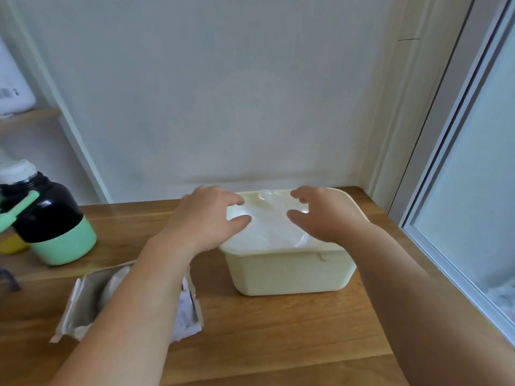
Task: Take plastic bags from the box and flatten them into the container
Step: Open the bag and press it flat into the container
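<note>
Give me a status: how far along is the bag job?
Done: clear plastic bags already fill the cream container to about its rim. In hand: left hand and right hand are spread over that plastic, apparently pressing it flat, with no pinching grip. Left: the open box has more bags inside, so probably several rounds remain.

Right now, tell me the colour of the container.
Pale cream container, seen best in the head view.
</note>
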Available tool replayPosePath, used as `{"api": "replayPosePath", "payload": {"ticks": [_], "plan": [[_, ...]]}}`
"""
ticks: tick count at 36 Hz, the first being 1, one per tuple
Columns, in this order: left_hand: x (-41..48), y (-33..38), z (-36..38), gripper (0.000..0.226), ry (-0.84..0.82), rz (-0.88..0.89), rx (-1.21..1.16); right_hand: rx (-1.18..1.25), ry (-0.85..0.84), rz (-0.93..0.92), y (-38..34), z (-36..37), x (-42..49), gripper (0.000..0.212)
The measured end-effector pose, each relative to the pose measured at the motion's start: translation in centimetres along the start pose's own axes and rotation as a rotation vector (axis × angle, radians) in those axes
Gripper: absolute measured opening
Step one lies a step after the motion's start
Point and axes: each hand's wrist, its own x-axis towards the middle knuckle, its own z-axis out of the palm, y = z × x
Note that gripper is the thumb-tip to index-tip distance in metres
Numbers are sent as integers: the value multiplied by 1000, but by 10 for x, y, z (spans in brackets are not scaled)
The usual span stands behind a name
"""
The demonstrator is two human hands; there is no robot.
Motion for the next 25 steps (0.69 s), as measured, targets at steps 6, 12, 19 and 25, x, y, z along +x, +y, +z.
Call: {"api": "replayPosePath", "payload": {"ticks": [6, 12, 19, 25], "plan": [[-57, -30, -15, 23, 81, -69, -162, 324, 115, -147, -64, 26, -27, 31], [-111, -70, -20, 24, -9, -253, -112, 436, -8, -244, -119, 72, -42, 27], [-120, -79, -13, 23, -278, -324, 85, 404, -150, -167, -135, 116, -36, 36], [-111, -78, 6, 32, -334, -327, 391, 419, -124, -187, -130, 125, -37, 37]]}}
